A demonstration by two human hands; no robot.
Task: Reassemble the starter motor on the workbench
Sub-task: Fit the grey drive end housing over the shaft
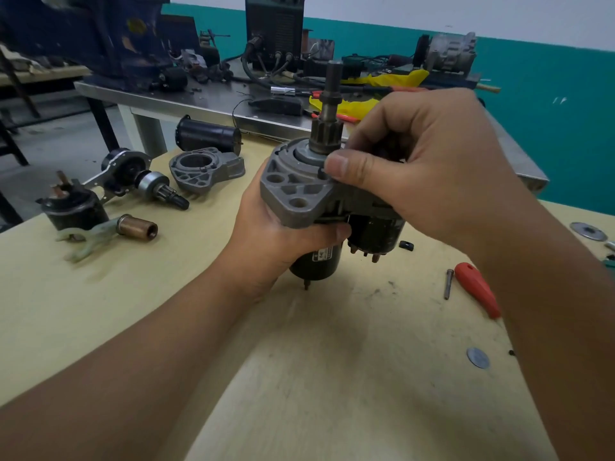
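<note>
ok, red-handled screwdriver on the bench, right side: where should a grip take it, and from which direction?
Take the red-handled screwdriver by the wide middle of its handle, coming straight down from above. It lies flat on the bench, handle tapering toward the near end. The loose bolt lies close on its left, so close the grip across the handle and keep clear of that side.

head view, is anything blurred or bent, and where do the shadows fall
Head view: wide-angle bend curves the wall line and metal table edge; the forearms stretch at the bottom corners. Starter motor and both hands, left hand, right hand, are sharp. Soft shadow pools on the workbench under the arms; no harsh glare.
</note>
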